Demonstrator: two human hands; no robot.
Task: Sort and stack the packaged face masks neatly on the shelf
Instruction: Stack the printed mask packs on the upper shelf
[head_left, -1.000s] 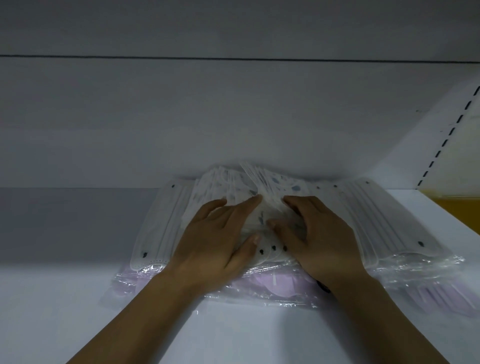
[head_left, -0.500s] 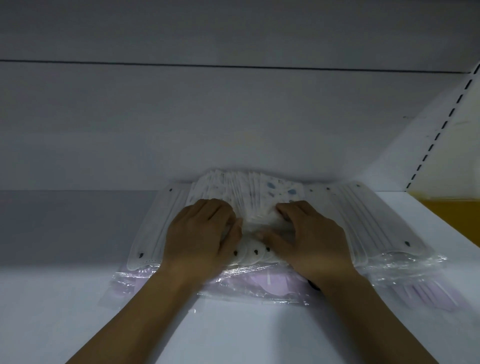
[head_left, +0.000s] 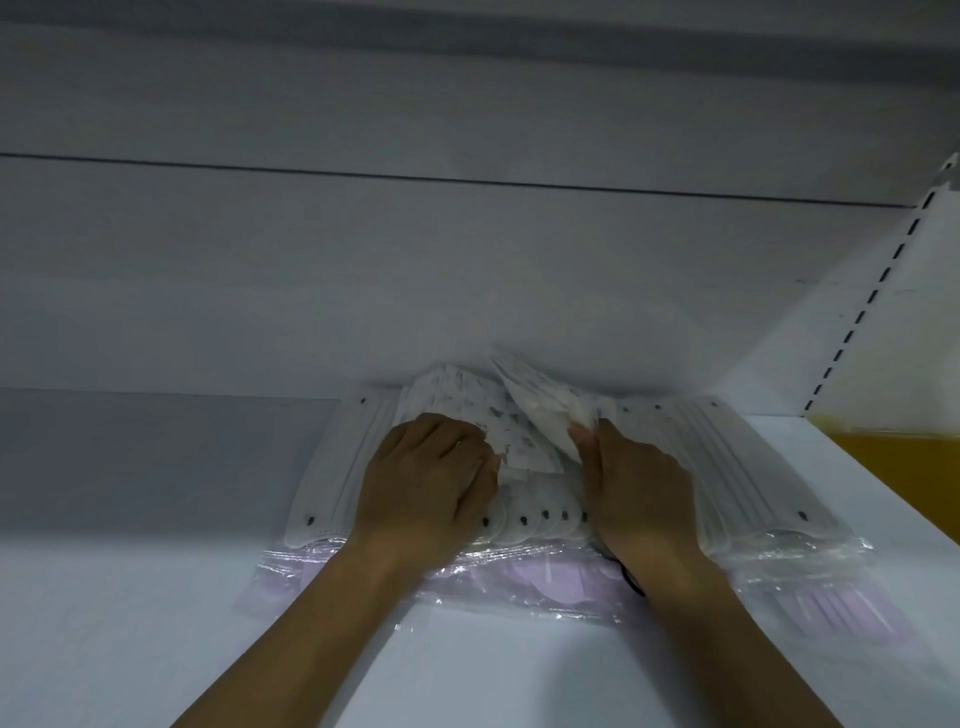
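A row of white packaged face masks (head_left: 519, 415) stands on edge against the back wall of the white shelf (head_left: 156, 623), lying on clear bags of lilac masks (head_left: 550, 571). My left hand (head_left: 431, 478) has its fingers curled into the left part of the patterned masks. My right hand (head_left: 639, 483) pinches a bunch of patterned masks (head_left: 540, 415) between thumb and fingers, tilting them up and left. Plain white mask stacks (head_left: 332, 467) flank both hands.
The shelf's back wall (head_left: 467, 286) rises right behind the masks. A slotted upright (head_left: 872, 296) and a side panel stand at the right, with a yellow surface (head_left: 904, 467) beyond. Bare shelf stretches to the left and in front.
Both hands moved apart and deeper into the row. The left fingers curled in, and the right hand lifted a bunch of patterned masks so that they fan upward.
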